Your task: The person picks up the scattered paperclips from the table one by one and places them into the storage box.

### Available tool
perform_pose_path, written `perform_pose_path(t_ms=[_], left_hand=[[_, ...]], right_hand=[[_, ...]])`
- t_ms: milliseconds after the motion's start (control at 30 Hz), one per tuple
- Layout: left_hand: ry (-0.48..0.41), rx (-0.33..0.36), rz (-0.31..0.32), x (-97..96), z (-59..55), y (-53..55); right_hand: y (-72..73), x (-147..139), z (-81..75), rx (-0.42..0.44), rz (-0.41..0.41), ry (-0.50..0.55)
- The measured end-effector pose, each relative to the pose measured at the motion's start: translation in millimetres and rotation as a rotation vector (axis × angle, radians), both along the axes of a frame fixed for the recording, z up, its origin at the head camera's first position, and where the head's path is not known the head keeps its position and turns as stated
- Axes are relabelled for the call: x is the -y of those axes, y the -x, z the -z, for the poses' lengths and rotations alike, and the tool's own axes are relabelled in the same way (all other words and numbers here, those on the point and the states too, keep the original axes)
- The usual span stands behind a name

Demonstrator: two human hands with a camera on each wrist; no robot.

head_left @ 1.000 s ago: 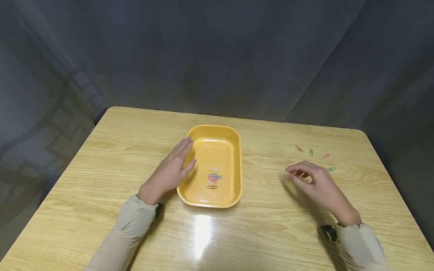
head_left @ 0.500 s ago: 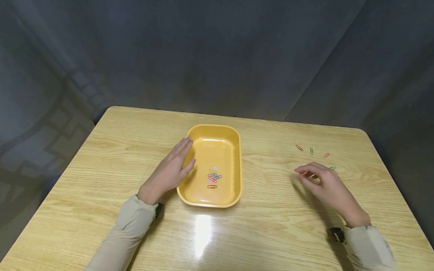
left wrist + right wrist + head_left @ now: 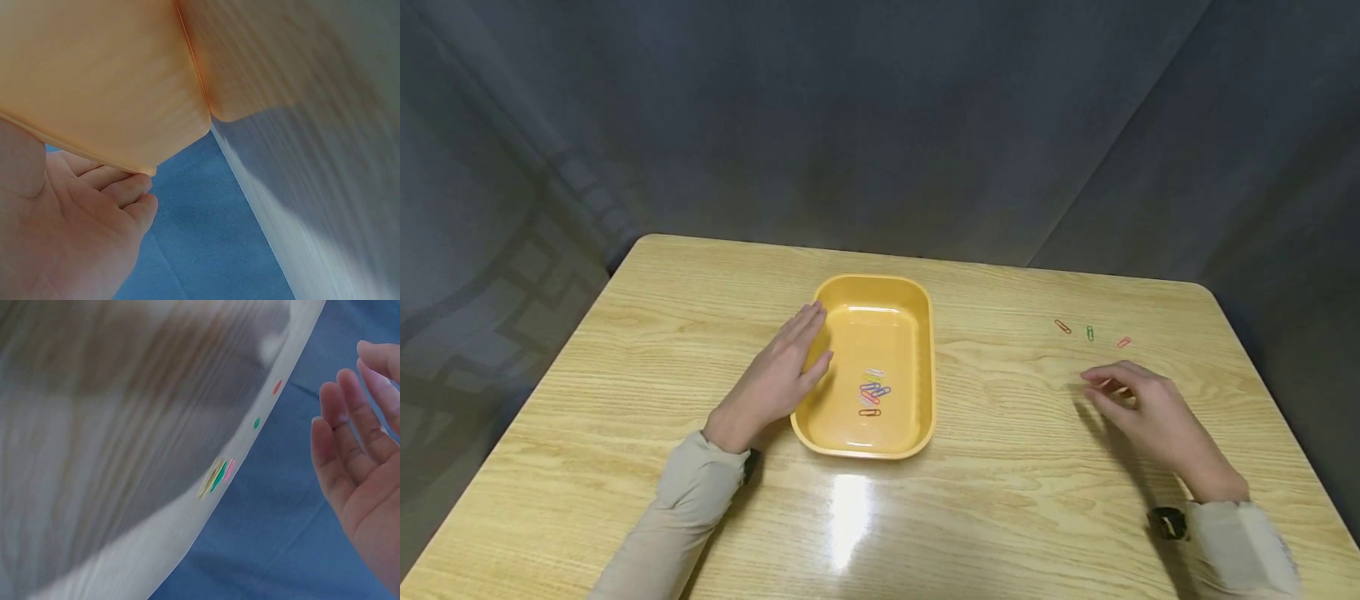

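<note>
In the head view, my left hand (image 3: pixel 775 375) rests on the left rim of a yellow tray (image 3: pixel 923 367), its fingers straight and its thumb over the inside. Several coloured paper clips (image 3: pixel 870 397) lie in a small heap on the tray's floor. My right hand (image 3: pixel 1161 421) hovers over the table at the right, fingers loosely bent, with nothing visible between them. Beyond it lie a red paper clip (image 3: pixel 1062 327), a green paper clip (image 3: pixel 1090 333) and a pink paper clip (image 3: pixel 1123 342). A yellow paper clip (image 3: pixel 212 478) shows in the right wrist view; in the head view my right hand hides it.
The wood-grain table (image 3: pixel 1000 500) carries the tray near its middle. Dark cloth (image 3: pixel 880 125) hangs behind the table and at both sides. A bright reflection lies on the tabletop in front of the tray.
My right hand has moved to the right, away from the tray, and now covers green and yellow clips seen earlier. My left hand and the tray have stayed in place.
</note>
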State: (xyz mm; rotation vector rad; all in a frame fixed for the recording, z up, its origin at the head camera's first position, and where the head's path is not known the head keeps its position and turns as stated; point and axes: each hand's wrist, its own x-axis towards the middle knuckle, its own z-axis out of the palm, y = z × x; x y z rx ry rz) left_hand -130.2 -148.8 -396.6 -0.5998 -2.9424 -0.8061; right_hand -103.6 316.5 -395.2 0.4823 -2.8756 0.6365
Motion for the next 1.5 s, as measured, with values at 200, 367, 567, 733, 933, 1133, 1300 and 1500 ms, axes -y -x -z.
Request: perform_pose_path(t_ms=[200,367,567,733,933,1133,1300,1500], left_hand=[[0.003,-0.007,-0.001,0.1,0.2,0.0],[0.004,-0.01,-0.003,0.3,0.5,0.0],[0.008,-0.003,-0.007,0.7,0.5,-0.1],[0.01,-0.001,-0.01,0.6,0.4,0.4],[0.006,0.003,-0.011,0.3,0.2,0.9],[0.002,0.004,-0.011,-0.1,0.4,1.2],[0.005,0.006,-0.011,-0.6,0.3,1.2],[0.005,0.011,-0.012,-1.0,0.0,0.9]], right_hand=[[-1.4,-15,-0.3,0.021,0.029,-0.01],[-1.0,-24,1.2,0.027,0.037,-0.051],[0.4,-36,3.4,0.059,0.045,-0.06],[3.5,-44,4.5,0.08,0.05,-0.08],[6.8,-52,5.7,0.094,0.059,-0.107],[10.0,-59,7.8,0.144,0.085,-0.135],[10.6,-65,10.8,0.213,0.101,-0.143],[10.2,-67,15.2,0.202,0.104,-0.149]])
